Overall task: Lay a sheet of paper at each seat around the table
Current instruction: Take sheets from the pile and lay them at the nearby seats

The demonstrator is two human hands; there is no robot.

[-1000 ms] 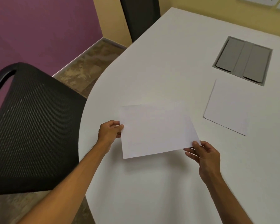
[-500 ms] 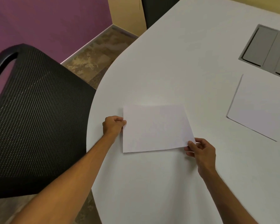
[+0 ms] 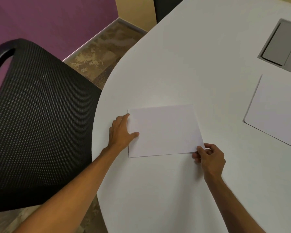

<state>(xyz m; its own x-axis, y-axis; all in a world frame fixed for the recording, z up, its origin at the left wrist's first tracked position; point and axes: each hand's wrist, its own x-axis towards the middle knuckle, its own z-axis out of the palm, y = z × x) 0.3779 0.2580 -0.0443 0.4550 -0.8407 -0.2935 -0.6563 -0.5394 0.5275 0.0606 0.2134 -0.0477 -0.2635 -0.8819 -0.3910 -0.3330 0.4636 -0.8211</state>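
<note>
We looked down on a broad white table (image 3: 183, 52) with a rounded edge. A black mesh chair (image 3: 38, 118) stood just beside that edge on our left. Set into the table at the far right was a grey hatch (image 3: 282, 46), and in front of it one sheet of paper (image 3: 276, 110) already lay flat.

The sheet we were placing (image 3: 165, 130) lay flat on the table near the edge, in front of the chair. Our left hand (image 3: 121, 132) was open, fingers spread along the sheet's left edge and the thumb resting on top of it. Our right hand (image 3: 208, 157) was closed in a pinch on the near right corner.

We judged the sheet very light and limp, likely to slide on the smooth table or lift in any draught. It seemed best held by an edge or corner with a gentle pinch, then pressed flat under an open palm to avoid creasing.
</note>
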